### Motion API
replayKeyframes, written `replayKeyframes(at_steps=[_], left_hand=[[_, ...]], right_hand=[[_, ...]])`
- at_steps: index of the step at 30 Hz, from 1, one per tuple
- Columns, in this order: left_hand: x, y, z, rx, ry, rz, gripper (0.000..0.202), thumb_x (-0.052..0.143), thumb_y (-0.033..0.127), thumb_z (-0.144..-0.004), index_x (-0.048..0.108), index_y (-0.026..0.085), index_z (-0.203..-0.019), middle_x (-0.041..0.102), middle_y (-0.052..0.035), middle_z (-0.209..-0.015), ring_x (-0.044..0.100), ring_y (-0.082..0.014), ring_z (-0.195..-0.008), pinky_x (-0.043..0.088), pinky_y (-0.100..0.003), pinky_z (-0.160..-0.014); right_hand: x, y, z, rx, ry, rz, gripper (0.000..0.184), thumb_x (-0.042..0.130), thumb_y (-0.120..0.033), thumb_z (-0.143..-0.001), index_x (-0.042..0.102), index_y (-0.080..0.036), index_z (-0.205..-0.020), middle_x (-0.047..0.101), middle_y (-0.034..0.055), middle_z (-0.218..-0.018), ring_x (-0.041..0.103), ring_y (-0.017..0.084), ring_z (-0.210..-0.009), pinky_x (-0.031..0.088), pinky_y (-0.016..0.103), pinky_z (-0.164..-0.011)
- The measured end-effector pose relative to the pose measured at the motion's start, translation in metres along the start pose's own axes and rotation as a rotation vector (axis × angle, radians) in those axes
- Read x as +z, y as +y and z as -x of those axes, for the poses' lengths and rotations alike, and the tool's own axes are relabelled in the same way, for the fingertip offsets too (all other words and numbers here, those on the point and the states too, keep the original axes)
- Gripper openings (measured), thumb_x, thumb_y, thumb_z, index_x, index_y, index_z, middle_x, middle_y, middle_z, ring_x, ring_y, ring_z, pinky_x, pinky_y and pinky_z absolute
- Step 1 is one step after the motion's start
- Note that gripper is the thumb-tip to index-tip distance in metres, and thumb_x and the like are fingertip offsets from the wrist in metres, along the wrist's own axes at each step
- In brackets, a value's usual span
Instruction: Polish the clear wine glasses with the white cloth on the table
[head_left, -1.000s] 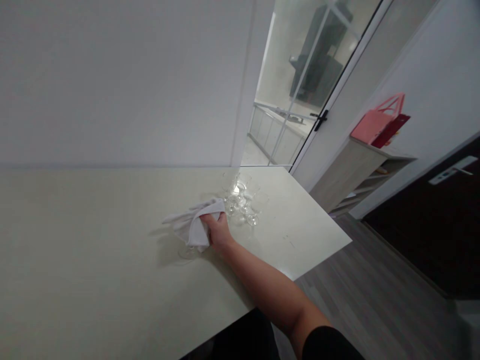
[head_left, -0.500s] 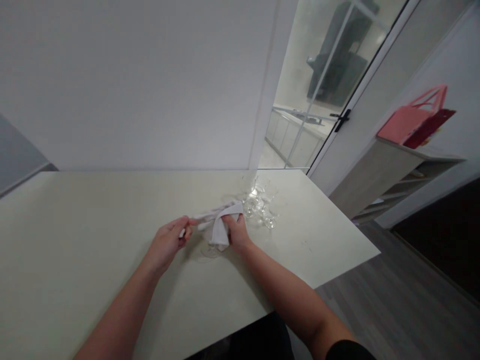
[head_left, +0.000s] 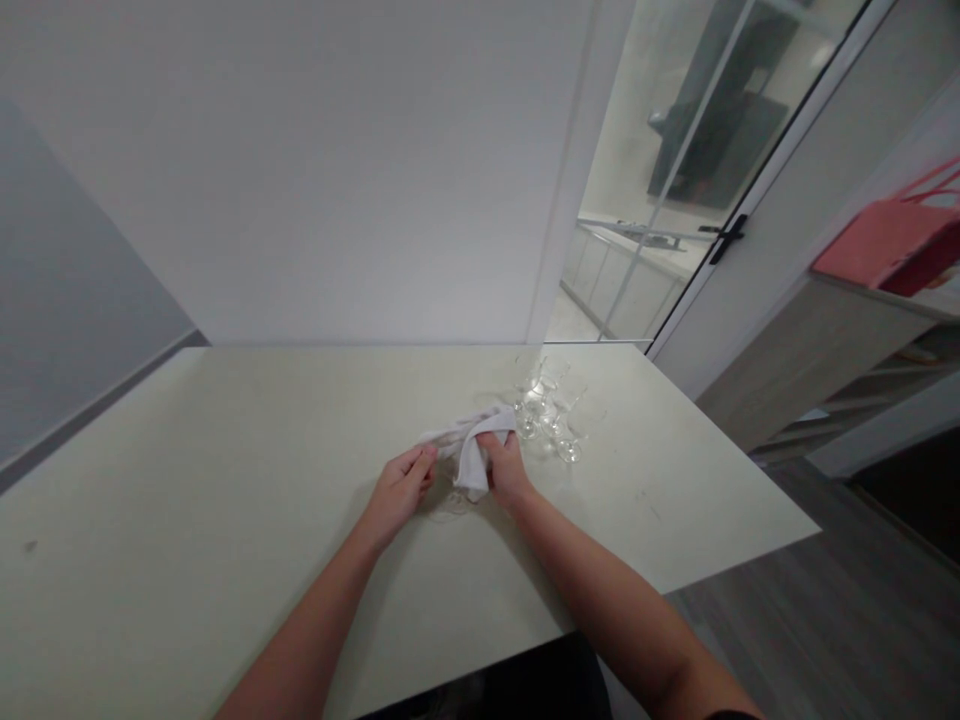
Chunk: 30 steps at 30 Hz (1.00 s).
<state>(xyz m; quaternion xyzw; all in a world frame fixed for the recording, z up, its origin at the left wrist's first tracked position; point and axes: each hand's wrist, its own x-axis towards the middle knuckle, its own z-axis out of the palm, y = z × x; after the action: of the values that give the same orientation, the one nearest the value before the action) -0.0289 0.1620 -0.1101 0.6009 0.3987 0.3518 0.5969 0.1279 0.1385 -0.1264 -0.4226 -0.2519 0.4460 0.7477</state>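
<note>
A white cloth [head_left: 472, 462] is bunched between my two hands above the table. My left hand [head_left: 406, 486] pinches its left end, fingers closed. On the other side, my right hand [head_left: 508, 471] grips the cloth with the thumb lying over a fold. From beneath the cloth shows part of a clear glass [head_left: 452, 504], its rim near the tabletop; the rest is covered, and I cannot tell how firmly the right hand has it. Just beyond my right hand stand several clear stemmed glasses [head_left: 553, 420], close together.
The pale table [head_left: 247, 480] runs up to a white panel [head_left: 360, 180] at the back. To the right are a glazed door with a black handle [head_left: 729, 240] and a shelf unit [head_left: 817, 350] with a pink bag [head_left: 885, 245] on it. A grey floor lies past the table's right edge.
The view has swung left, so everything sits further right. My left hand has drawn closer to the cloth and my right hand. The right hand keeps its grip.
</note>
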Motion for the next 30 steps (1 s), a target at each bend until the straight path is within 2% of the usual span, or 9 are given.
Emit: replayKeyframes(at_steps=[5, 11, 14, 16, 18, 22, 25, 30], left_hand=[[0.003, -0.003, 0.0, 0.054, -0.038, -0.123, 0.054, 0.052, 0.069, -0.081, 0.044, 0.019, -0.064, 0.035, 0.0046, -0.055, 0.03, -0.0096, -0.048, 0.02, -0.021, -0.043], [0.004, -0.005, -0.001, 0.129, -0.061, -0.237, 0.048, 0.047, 0.062, -0.085, 0.047, 0.019, -0.064, 0.041, 0.0034, -0.057, 0.038, -0.0125, -0.053, 0.028, -0.022, -0.05], [0.003, -0.004, 0.002, 0.232, -0.064, -0.427, 0.034, 0.051, 0.05, -0.084, 0.054, 0.019, -0.072, 0.054, 0.0014, -0.063, 0.049, -0.0156, -0.06, 0.035, -0.024, -0.058], [0.004, -0.004, 0.005, 0.263, -0.094, -0.592, 0.024, 0.052, 0.042, -0.083, 0.061, 0.02, -0.083, 0.061, -0.0004, -0.069, 0.054, -0.0174, -0.064, 0.036, -0.025, -0.06], [0.005, -0.004, 0.007, 0.263, -0.112, -0.741, 0.025, 0.053, 0.04, -0.083, 0.065, 0.02, -0.091, 0.064, -0.0023, -0.072, 0.056, -0.0185, -0.064, 0.034, -0.026, -0.06], [0.008, -0.006, 0.008, 0.265, -0.122, -0.899, 0.025, 0.056, 0.042, -0.083, 0.069, 0.021, -0.087, 0.067, -0.0052, -0.074, 0.058, -0.0198, -0.065, 0.031, -0.026, -0.061], [0.009, -0.007, 0.007, 0.292, -0.117, -0.864, 0.024, 0.051, 0.036, -0.085, 0.068, 0.019, -0.085, 0.067, -0.0056, -0.074, 0.059, -0.0201, -0.066, 0.031, -0.027, -0.061], [0.01, -0.001, 0.009, 0.28, -0.206, -0.555, 0.031, 0.049, 0.039, -0.087, 0.06, 0.016, -0.069, 0.057, -0.0019, -0.064, 0.052, -0.0162, -0.061, 0.033, -0.025, -0.059]], right_hand=[[-0.001, 0.001, -0.001, -0.016, -0.011, 0.013, 0.033, 0.075, -0.03, -0.066, 0.059, -0.02, -0.093, 0.069, -0.0003, -0.084, 0.063, 0.015, -0.074, 0.052, 0.028, -0.074], [0.0, 0.0, 0.0, -0.01, -0.001, 0.043, 0.028, 0.074, -0.031, -0.066, 0.06, -0.019, -0.088, 0.068, -0.0002, -0.081, 0.061, 0.014, -0.069, 0.05, 0.025, -0.065], [0.002, -0.001, 0.001, -0.005, -0.015, 0.037, 0.026, 0.073, -0.031, -0.067, 0.06, -0.02, -0.087, 0.067, -0.0008, -0.078, 0.06, 0.014, -0.066, 0.05, 0.025, -0.062], [0.002, -0.001, 0.002, -0.003, -0.006, 0.031, 0.026, 0.073, -0.031, -0.067, 0.059, -0.021, -0.087, 0.067, -0.0012, -0.079, 0.06, 0.014, -0.067, 0.05, 0.025, -0.062], [0.001, 0.0, 0.002, 0.006, 0.01, 0.018, 0.028, 0.073, -0.03, -0.067, 0.058, -0.021, -0.089, 0.067, -0.0011, -0.081, 0.061, 0.014, -0.07, 0.05, 0.025, -0.064], [0.0, 0.003, 0.004, 0.048, 0.043, -0.014, 0.035, 0.075, -0.03, -0.066, 0.055, -0.022, -0.094, 0.068, -0.0012, -0.087, 0.063, 0.015, -0.075, 0.053, 0.027, -0.068], [0.0, 0.004, 0.006, 0.076, 0.033, -0.052, 0.039, 0.076, -0.032, -0.065, 0.054, -0.023, -0.096, 0.068, -0.0024, -0.087, 0.064, 0.015, -0.075, 0.054, 0.028, -0.071], [0.003, 0.002, 0.005, 0.129, 0.016, -0.15, 0.042, 0.075, -0.049, -0.067, 0.056, -0.023, -0.096, 0.069, -0.0026, -0.078, 0.067, 0.019, -0.074, 0.056, 0.032, -0.072]])
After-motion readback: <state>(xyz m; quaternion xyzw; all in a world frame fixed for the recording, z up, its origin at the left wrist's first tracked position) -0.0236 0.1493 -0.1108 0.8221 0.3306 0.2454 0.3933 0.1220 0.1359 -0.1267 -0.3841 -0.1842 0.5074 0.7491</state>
